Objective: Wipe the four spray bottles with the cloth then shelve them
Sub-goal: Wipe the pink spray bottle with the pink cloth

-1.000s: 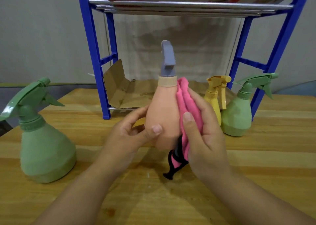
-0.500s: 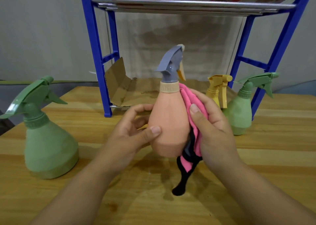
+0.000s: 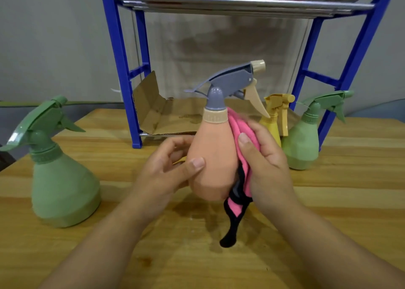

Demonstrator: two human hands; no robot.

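Four spray bottles show in the head view, one cloth, one shelf frame and two hands. Two of the bottles are green: a large green bottle point(image 3: 63, 179) stands on the wooden table point(image 3: 350, 201) at the left of the frame, and a smaller green bottle point(image 3: 303, 144) stands at the right, just in front of a blue upright of the shelf rack point(image 3: 118, 54). One yellow bottle point(image 3: 274, 122) stands touching or just beside the smaller green one, partly hidden behind the right hand. The fourth, the peach bottle point(image 3: 213, 157), is held at the centre of the frame, its base lifted off the table.

The peach bottle has a pear-shaped body, narrow at the neck and wide near its faceted base. A beige ribbed collar sits at the neck, with a grey-blue spray head above it, a beige nozzle tip pointing to the upper right and a beige trigger hanging down to the right.

The left hand point(image 3: 166, 170) grips the bottle's left side, thumb across the front of the body and fingers curled round behind. The right hand point(image 3: 267, 163) presses the pink cloth point(image 3: 238, 133) against the bottle's right side, its thumb laid on the cloth and fingers wrapped round behind. The cloth is folded, edged in black, and its lower end hangs below the bottle toward the table.

A sheet of flattened cardboard point(image 3: 153, 113) lies on the rack's lowest level behind the bottle.
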